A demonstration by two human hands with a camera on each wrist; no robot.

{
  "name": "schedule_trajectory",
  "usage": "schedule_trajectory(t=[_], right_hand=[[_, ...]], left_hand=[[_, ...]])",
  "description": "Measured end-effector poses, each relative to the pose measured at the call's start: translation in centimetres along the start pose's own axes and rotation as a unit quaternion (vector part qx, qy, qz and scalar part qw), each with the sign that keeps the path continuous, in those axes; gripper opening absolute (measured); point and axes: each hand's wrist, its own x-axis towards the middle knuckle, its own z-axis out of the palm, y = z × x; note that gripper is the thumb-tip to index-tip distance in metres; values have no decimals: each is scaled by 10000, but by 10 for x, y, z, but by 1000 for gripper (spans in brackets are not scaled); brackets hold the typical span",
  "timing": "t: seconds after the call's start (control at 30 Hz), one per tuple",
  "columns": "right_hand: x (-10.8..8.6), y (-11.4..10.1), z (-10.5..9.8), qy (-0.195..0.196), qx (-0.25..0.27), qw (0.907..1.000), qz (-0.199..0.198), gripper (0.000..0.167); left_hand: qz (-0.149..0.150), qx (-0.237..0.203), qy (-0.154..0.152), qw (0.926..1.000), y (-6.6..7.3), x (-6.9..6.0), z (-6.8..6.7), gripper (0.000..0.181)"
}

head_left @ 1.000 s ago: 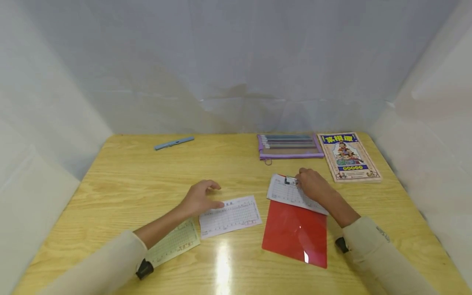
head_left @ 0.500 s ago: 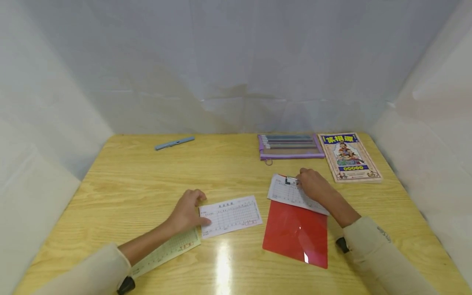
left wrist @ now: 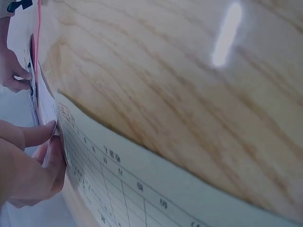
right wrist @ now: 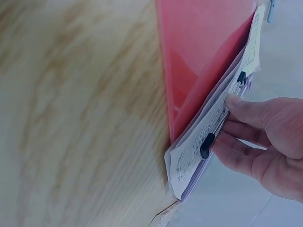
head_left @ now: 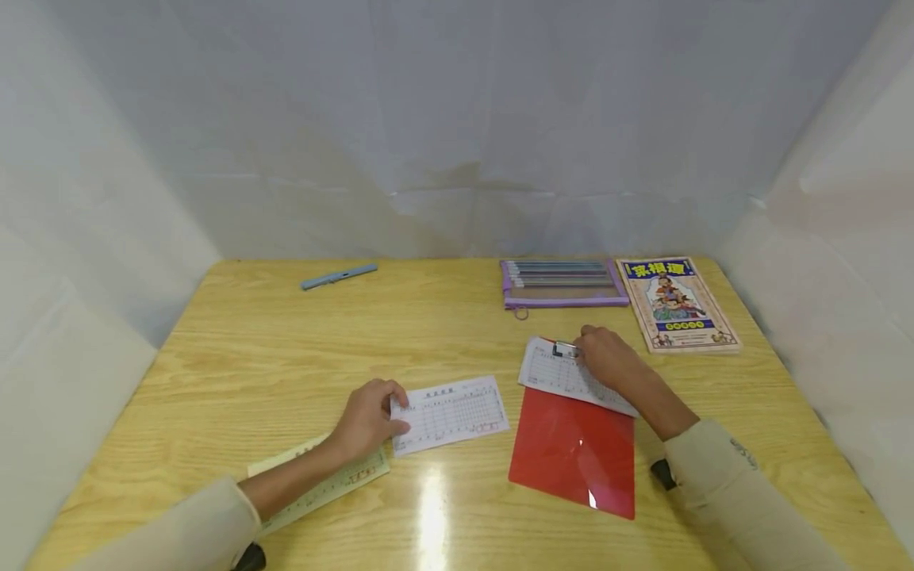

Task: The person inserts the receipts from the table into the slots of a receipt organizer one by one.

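My left hand (head_left: 370, 419) pinches the left end of a white printed slip (head_left: 450, 414) between thumb and fingers. Under the left forearm lies a green printed slip (head_left: 364, 469), large in the left wrist view. On the right, my right hand (head_left: 607, 357) grips the clip at the top edge of a red clipboard (head_left: 574, 452). White printed slips (head_left: 553, 374) lie across the board's upper part under the metal clip (head_left: 566, 350). The right wrist view shows the thumb (right wrist: 248, 111) on the clip, between its black corners, with fingers behind the edge.
Behind the clipboard lies a purple-edged pencil pouch (head_left: 564, 302) holding several pencils. A comic-covered book (head_left: 678, 305) is at the back right. At the back left is a blue pen (head_left: 339, 277). Pale sheeting (head_left: 457, 119) surrounds the wooden table (head_left: 236, 357) on three sides.
My left hand moved left and down off the white slip's top edge, then closed on its left end. That slip has shifted very slightly. The right hand stays at the clip.
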Motion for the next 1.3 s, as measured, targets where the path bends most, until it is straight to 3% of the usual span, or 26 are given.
schedule_trajectory(t=[0.27, 0.5, 1.13, 1.3], right_hand=[[1, 1, 3, 304, -55, 9992, -248, 4], [0, 1, 1, 218, -29, 9996, -164, 5], [1, 2, 2, 150, -14, 9998, -110, 5], [1, 2, 1, 144, -9, 9998, -123, 4]], left_hand=[[70, -138, 301, 9994, 3, -5, 0, 19], [263, -148, 383, 9988, 1, -4, -5, 24], [476, -402, 596, 9963, 14, 17, -28, 29], [383, -527, 533, 9965, 22, 24, -34, 29]])
